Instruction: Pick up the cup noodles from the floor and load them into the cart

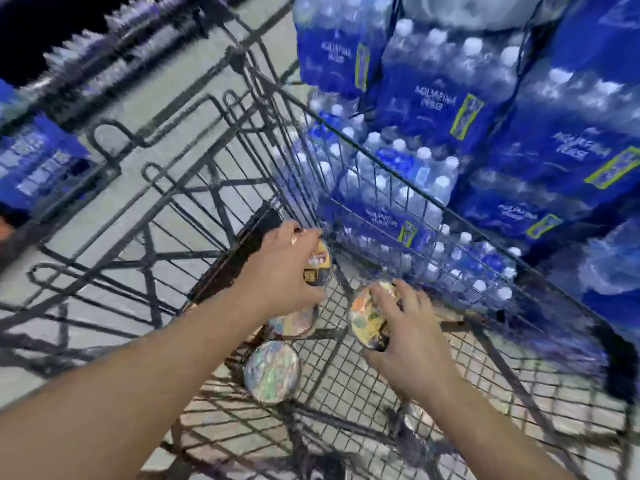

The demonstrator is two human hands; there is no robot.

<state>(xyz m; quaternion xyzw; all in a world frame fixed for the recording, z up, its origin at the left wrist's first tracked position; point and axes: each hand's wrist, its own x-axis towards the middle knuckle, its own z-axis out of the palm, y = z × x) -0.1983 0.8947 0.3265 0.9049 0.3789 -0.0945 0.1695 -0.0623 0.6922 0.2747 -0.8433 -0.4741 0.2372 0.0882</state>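
Note:
I look down into a dark wire cart [363,386]. My left hand [284,271] grips a cup of noodles [318,265] with a yellow and black label, held low in the cart near its far end. My right hand [412,337] grips a second cup [367,317] by its printed lid, just right of the first. Two more cups rest on the cart's mesh floor: one [294,322] partly hidden under my left hand, another [272,372] with a shiny lid nearer to me. The picture is blurred by motion.
Shrink-wrapped packs of blue water bottles [450,98] are stacked high along the cart's right side. More packs [34,161] stand at the far left. Grey floor [114,216] shows through the cart's wire wall on the left.

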